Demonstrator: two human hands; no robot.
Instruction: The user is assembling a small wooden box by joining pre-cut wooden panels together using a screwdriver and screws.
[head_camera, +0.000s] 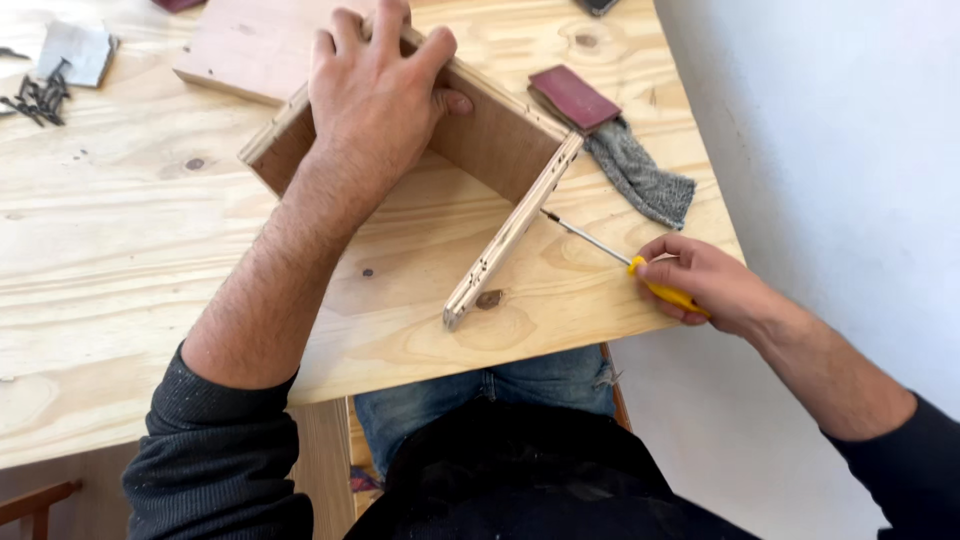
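Head view: seated person at a plywood table (130, 260).
Left hand (375, 85): fingers spread wide, pressed flat over the top edge of an open wooden frame (500, 150), which lies on the table.
Right hand (700, 280): fingers closed around the yellow handle of a screwdriver (610, 252).
Screwdriver tip: touching the frame's near side board.
Behind frame: red sanding block (573, 97) beside a grey cloth (640, 178).
Far left: dark screws (38, 97), well apart from the hands.
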